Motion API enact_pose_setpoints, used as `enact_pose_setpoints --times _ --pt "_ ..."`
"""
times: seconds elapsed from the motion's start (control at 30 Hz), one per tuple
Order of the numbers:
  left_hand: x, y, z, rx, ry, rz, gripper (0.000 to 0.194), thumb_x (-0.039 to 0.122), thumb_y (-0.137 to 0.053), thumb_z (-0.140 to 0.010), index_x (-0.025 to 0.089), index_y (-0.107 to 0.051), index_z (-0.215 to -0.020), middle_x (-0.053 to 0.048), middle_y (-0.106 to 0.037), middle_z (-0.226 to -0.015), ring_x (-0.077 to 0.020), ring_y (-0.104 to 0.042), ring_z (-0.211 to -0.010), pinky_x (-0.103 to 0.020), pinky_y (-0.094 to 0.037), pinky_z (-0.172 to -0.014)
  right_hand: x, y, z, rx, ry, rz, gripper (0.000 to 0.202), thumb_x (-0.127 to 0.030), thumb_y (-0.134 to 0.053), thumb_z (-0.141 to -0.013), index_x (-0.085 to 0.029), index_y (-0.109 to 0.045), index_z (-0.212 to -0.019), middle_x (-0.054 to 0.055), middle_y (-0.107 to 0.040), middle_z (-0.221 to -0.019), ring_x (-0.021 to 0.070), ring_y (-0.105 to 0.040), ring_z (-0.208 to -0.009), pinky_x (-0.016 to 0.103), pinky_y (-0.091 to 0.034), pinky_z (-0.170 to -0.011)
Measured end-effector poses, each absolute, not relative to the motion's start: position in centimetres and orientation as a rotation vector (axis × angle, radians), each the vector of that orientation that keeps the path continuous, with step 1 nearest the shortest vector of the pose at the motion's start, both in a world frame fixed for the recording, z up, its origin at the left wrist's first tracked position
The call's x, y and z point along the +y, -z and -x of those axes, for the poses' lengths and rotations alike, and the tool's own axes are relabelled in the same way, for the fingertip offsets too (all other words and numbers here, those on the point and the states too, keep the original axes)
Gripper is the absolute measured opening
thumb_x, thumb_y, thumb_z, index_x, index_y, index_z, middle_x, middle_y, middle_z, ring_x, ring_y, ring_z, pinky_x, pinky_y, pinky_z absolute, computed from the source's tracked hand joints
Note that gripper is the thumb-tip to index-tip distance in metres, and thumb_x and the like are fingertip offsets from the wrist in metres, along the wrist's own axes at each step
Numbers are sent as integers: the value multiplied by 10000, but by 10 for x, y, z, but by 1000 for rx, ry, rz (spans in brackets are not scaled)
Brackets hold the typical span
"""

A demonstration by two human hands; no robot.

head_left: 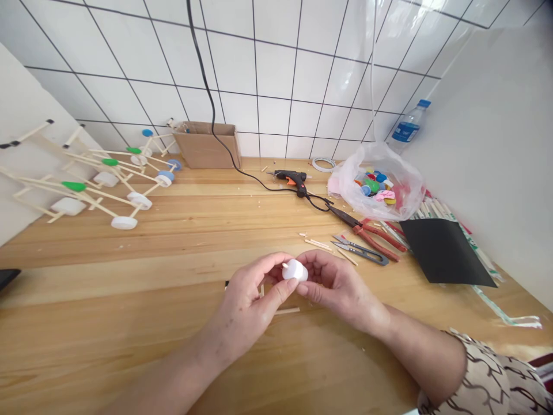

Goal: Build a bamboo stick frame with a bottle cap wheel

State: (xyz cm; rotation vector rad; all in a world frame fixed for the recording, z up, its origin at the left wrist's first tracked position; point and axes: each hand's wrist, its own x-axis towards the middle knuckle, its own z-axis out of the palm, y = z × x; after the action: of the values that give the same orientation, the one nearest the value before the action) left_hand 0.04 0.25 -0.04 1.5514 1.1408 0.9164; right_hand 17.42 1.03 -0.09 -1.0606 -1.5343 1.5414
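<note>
Patterned sleeve is seen lower right; at centre, 1 white piece is pinched by left hand and right hand; its stick is best kept straight.

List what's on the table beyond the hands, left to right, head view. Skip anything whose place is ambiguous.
Stick models → box → glue gun → tape roll → plastic bag → black sheet

No legible text or numbers
</note>
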Motion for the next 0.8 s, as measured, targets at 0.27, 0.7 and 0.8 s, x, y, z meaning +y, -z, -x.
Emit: enact_pose_setpoints --times 0.27,0.7,0.8 --pt "4 1 0 1090 -917 -1544 202 339 -530 -876 219 -622 -1009 -12 -682 -929 -178 -637 -894 -274 -497 -795 12 -4 -176 -1506 -1611 1014 351 -434 -668 -767 -143 -596 -950 38 -601 -840 146 -552 -756 289 -431 -707" --pt "15 1 7 1292 -1100 -1548 237 352 -568 -829 183 -615 -988 -44 -672 -942 -187 -624 -874 -296 -496 -785 22 -5 -181 -1185 -1762 1051 295 -369 -772 -648 -149 -648 -801 6 -598 -729 85 -471 -561 214 -387 -500" --pt "15 3 5 1267 -1086 -1565 237 335 -561 -824 172 -607 -990 -53 -674 -916 -192 -629 -855 -317 -501 -783 24 -5 -183 -1069 -1840 1011 267 -316 -776 -629 -143 -653 -791 2 -593 -693 76 -462 -518 216 -383 -480"
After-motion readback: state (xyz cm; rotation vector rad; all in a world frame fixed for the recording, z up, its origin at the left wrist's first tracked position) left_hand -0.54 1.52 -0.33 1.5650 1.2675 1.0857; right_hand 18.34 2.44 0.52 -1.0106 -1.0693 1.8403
